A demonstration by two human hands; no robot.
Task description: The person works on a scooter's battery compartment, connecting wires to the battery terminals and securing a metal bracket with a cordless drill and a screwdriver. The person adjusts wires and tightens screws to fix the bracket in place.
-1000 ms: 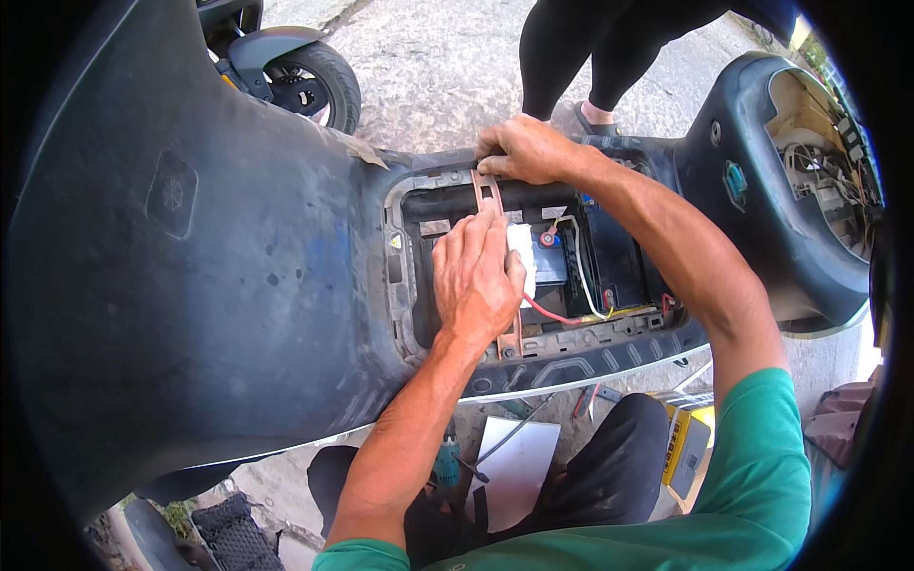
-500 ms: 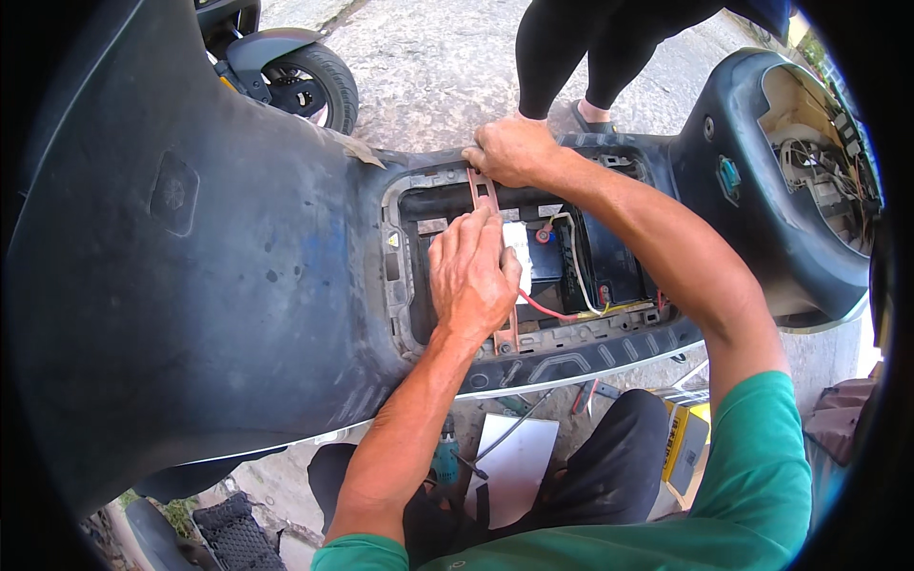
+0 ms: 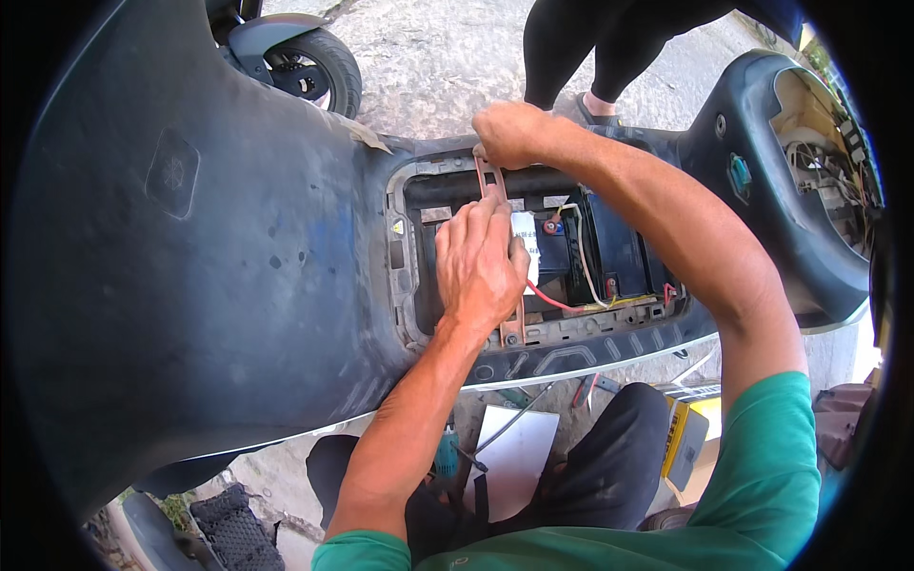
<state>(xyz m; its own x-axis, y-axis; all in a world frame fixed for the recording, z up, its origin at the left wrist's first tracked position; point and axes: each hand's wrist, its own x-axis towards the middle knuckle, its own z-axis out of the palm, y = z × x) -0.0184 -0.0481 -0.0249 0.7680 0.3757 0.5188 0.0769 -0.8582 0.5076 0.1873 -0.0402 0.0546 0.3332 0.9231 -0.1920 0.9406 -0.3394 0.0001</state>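
Note:
A reddish-brown metal bracket (image 3: 512, 333) spans a rectangular battery compartment (image 3: 400, 285) in the footboard of a dark scooter body. My left hand (image 3: 479, 266) lies on the bracket's middle with its fingers stretched out, pressing down. At the bracket's far end my right hand (image 3: 514, 135) is closed, its fingertips pointing down at the end hole. What they pinch, if anything, is hidden. Right of my left hand, black batteries (image 3: 614, 238) sit in the compartment, with a white label (image 3: 526, 252), a red wire (image 3: 552, 301) and a pale cable (image 3: 583, 257).
The scooter's front shield (image 3: 257, 257) rises at the left, its seat base (image 3: 724, 124) at the right. Another person's legs (image 3: 571, 48) stand beyond, near a wheel (image 3: 324, 71). Below lie a white sheet (image 3: 519, 452), a teal power tool (image 3: 446, 452) and a yellow box (image 3: 681, 433).
My right hand has turned over the bracket's far end, its wrist raised and fingers now pointing down. The left hand keeps its place on the bracket. The whole view has shifted slightly.

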